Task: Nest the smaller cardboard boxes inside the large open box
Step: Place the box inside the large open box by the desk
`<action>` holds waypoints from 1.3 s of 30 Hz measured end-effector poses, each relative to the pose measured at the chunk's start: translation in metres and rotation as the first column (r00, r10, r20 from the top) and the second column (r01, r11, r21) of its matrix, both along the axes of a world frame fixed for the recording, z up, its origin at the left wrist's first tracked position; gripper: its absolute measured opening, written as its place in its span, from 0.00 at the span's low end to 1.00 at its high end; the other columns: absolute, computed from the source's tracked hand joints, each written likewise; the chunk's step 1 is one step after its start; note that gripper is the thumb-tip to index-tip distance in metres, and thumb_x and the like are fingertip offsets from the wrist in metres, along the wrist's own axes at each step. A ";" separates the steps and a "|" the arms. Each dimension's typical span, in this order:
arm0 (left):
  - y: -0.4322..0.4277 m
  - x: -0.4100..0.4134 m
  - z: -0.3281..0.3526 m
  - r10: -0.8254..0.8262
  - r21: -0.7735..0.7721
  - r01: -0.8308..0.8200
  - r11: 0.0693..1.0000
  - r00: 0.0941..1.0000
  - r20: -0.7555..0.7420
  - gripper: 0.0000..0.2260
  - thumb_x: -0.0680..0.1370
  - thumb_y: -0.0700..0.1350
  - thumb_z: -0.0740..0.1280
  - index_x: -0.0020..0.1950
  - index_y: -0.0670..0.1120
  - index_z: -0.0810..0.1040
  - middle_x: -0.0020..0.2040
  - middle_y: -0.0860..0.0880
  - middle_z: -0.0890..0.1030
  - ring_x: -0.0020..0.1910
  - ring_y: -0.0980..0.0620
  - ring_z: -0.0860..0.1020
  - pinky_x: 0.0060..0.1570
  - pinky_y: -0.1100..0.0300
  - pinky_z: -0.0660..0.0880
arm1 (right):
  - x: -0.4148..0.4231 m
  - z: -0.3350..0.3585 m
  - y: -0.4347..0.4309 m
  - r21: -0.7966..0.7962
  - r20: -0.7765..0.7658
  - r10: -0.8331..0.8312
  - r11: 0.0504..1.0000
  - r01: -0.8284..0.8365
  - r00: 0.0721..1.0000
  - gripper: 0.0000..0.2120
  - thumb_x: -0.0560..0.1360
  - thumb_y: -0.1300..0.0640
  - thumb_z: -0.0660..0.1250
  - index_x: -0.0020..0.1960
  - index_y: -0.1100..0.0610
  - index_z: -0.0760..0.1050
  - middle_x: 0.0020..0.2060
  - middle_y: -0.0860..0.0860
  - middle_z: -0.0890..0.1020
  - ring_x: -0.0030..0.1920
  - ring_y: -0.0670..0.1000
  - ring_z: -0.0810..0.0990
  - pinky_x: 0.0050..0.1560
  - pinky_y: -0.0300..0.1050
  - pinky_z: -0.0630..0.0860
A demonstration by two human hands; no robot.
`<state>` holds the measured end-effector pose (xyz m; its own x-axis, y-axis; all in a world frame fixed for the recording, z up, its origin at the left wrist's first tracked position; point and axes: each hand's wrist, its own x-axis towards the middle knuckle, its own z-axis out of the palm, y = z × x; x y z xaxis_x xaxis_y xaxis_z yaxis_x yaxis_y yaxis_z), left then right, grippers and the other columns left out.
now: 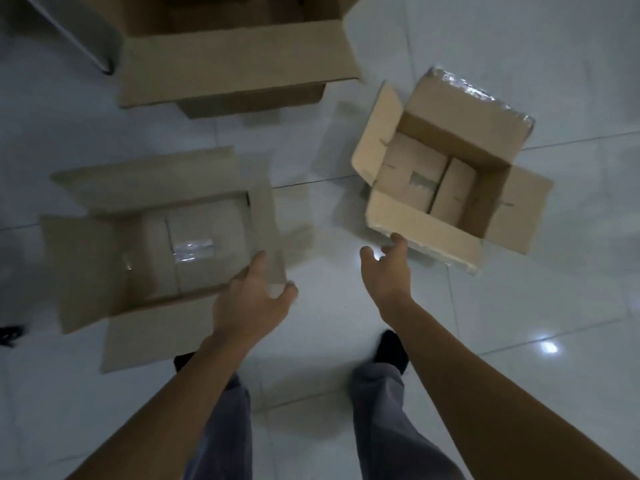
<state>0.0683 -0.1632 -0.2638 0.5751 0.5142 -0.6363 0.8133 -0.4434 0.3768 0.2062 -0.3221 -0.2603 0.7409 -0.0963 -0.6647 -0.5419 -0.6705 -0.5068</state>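
A cardboard box [90, 271] lies open on the floor at the left, a taped smaller box [204, 244] inside it. My left hand [252, 299] grips the near corner of its right flap. At the right a second open box [505, 202] holds two smaller boxes [412, 168] side by side. My right hand [386, 268] reaches toward that box's near flap with fingers apart, the fingertips touching or nearly touching the flap edge. The large open box [225, 60] stands at the top, its near flap folded down toward me.
The floor is pale glossy tile [519, 341] with light glare. A metal leg [86, 46] slants at the top left beside the large box. My own legs and dark shoes [391, 348] stand between the two nearer boxes. A dark object [10, 336] lies at the left edge.
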 end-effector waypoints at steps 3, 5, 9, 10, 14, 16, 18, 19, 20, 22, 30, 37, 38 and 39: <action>-0.050 0.047 -0.012 -0.039 -0.034 0.039 0.999 0.999 -0.004 0.36 0.68 0.67 0.61 0.74 0.57 0.61 0.69 0.47 0.76 0.64 0.42 0.76 0.57 0.49 0.74 | 0.033 -0.010 -0.069 0.023 -0.013 -0.072 0.997 0.072 0.997 0.29 0.79 0.51 0.63 0.76 0.53 0.56 0.71 0.55 0.69 0.55 0.52 0.74 0.49 0.44 0.70; -0.076 0.074 -0.022 -0.015 -0.078 0.014 0.997 1.000 -0.007 0.36 0.68 0.67 0.61 0.74 0.56 0.62 0.70 0.48 0.75 0.65 0.43 0.75 0.60 0.48 0.73 | 0.054 -0.016 -0.110 0.034 -0.034 -0.181 0.983 0.182 0.983 0.27 0.78 0.48 0.64 0.74 0.52 0.59 0.69 0.54 0.71 0.55 0.53 0.74 0.50 0.45 0.69; -0.115 0.126 -0.053 0.110 -0.185 -0.116 0.976 0.993 -0.041 0.36 0.70 0.64 0.64 0.75 0.54 0.63 0.72 0.49 0.73 0.67 0.44 0.74 0.64 0.46 0.72 | 0.098 -0.040 -0.177 -0.013 -0.044 -0.430 0.903 0.430 0.902 0.25 0.77 0.48 0.63 0.71 0.55 0.65 0.65 0.55 0.74 0.54 0.54 0.72 0.52 0.48 0.68; -0.119 0.141 -0.063 0.170 -0.193 -0.173 0.966 0.985 -0.031 0.35 0.71 0.62 0.65 0.76 0.53 0.62 0.72 0.48 0.73 0.67 0.43 0.73 0.65 0.48 0.71 | 0.107 -0.048 -0.190 -0.020 -0.041 -0.480 0.877 0.479 0.876 0.25 0.77 0.48 0.64 0.71 0.56 0.65 0.65 0.56 0.74 0.53 0.54 0.72 0.52 0.48 0.67; -0.116 0.205 -0.103 0.364 -0.138 -0.354 0.925 0.930 0.050 0.35 0.75 0.54 0.69 0.77 0.46 0.58 0.74 0.43 0.70 0.70 0.41 0.71 0.62 0.53 0.69 | 0.146 -0.093 -0.221 -0.004 -0.032 -0.638 0.770 0.638 0.769 0.31 0.76 0.50 0.66 0.74 0.58 0.61 0.66 0.58 0.72 0.61 0.59 0.73 0.55 0.50 0.71; -0.109 0.233 -0.120 0.407 -0.137 -0.392 0.910 0.908 0.103 0.36 0.75 0.51 0.69 0.78 0.45 0.56 0.74 0.42 0.69 0.70 0.41 0.70 0.64 0.53 0.68 | 0.166 -0.115 -0.227 0.017 -0.052 -0.739 0.672 0.741 0.672 0.33 0.74 0.51 0.69 0.73 0.58 0.60 0.64 0.58 0.72 0.59 0.61 0.75 0.56 0.55 0.76; -0.106 0.253 -0.134 0.436 -0.169 -0.414 0.894 0.892 0.117 0.38 0.75 0.50 0.70 0.78 0.45 0.54 0.74 0.43 0.68 0.69 0.42 0.70 0.67 0.51 0.70 | 0.183 -0.130 -0.231 0.046 -0.117 -0.826 0.551 0.834 0.552 0.31 0.72 0.51 0.71 0.70 0.59 0.63 0.60 0.58 0.74 0.50 0.58 0.77 0.50 0.54 0.78; -0.106 0.261 -0.140 0.479 -0.200 -0.454 0.868 0.872 0.100 0.39 0.74 0.51 0.71 0.78 0.45 0.53 0.74 0.44 0.68 0.69 0.42 0.70 0.67 0.48 0.71 | 0.189 -0.135 -0.233 0.069 -0.164 -0.846 0.502 0.862 0.507 0.30 0.72 0.51 0.71 0.69 0.59 0.65 0.59 0.58 0.74 0.46 0.56 0.76 0.47 0.52 0.78; -0.106 0.267 -0.145 0.547 -0.237 -0.518 0.822 0.834 0.075 0.41 0.73 0.51 0.73 0.78 0.45 0.53 0.74 0.45 0.67 0.69 0.43 0.71 0.67 0.47 0.71 | 0.193 -0.141 -0.236 0.090 -0.211 -0.854 0.467 0.880 0.475 0.29 0.72 0.52 0.71 0.69 0.58 0.66 0.58 0.58 0.74 0.46 0.55 0.75 0.45 0.50 0.77; -0.106 0.279 -0.153 0.686 -0.331 -0.643 0.691 0.727 0.020 0.42 0.71 0.49 0.74 0.78 0.45 0.54 0.73 0.45 0.67 0.68 0.45 0.71 0.65 0.48 0.73 | 0.200 -0.149 -0.237 0.132 -0.292 -0.852 0.413 0.901 0.434 0.26 0.75 0.56 0.68 0.71 0.56 0.67 0.62 0.58 0.72 0.53 0.57 0.73 0.47 0.48 0.75; -0.105 0.285 -0.170 0.726 -0.464 -0.620 0.633 0.682 0.081 0.10 0.78 0.54 0.68 0.54 0.51 0.74 0.57 0.48 0.80 0.57 0.48 0.79 0.51 0.52 0.78 | 0.211 -0.160 -0.249 0.357 -0.326 -0.861 0.269 0.895 0.389 0.23 0.75 0.62 0.69 0.68 0.54 0.70 0.48 0.55 0.78 0.35 0.48 0.72 0.33 0.39 0.69; -0.106 0.252 -0.160 0.359 -0.197 -0.313 0.929 0.891 0.278 0.02 0.78 0.42 0.65 0.50 0.45 0.74 0.49 0.41 0.82 0.50 0.41 0.82 0.50 0.43 0.81 | 0.197 -0.161 -0.250 -0.093 0.339 -0.251 0.950 0.298 0.907 0.11 0.79 0.54 0.60 0.52 0.54 0.80 0.44 0.47 0.81 0.46 0.51 0.79 0.50 0.45 0.75; -0.109 0.240 -0.157 0.330 -0.153 -0.298 0.942 0.899 0.287 0.02 0.77 0.41 0.66 0.48 0.45 0.75 0.45 0.43 0.82 0.48 0.41 0.82 0.49 0.45 0.81 | 0.195 -0.162 -0.249 -0.124 0.339 -0.206 0.957 0.261 0.918 0.11 0.79 0.55 0.59 0.49 0.56 0.80 0.42 0.49 0.81 0.43 0.52 0.79 0.46 0.45 0.75; -0.112 0.228 -0.154 0.308 -0.115 -0.287 0.951 0.906 0.292 0.02 0.76 0.40 0.66 0.47 0.46 0.75 0.42 0.46 0.81 0.46 0.43 0.81 0.46 0.49 0.81 | 0.192 -0.162 -0.249 -0.150 0.334 -0.168 0.962 0.229 0.927 0.11 0.79 0.56 0.58 0.45 0.57 0.78 0.39 0.51 0.81 0.39 0.52 0.79 0.42 0.44 0.74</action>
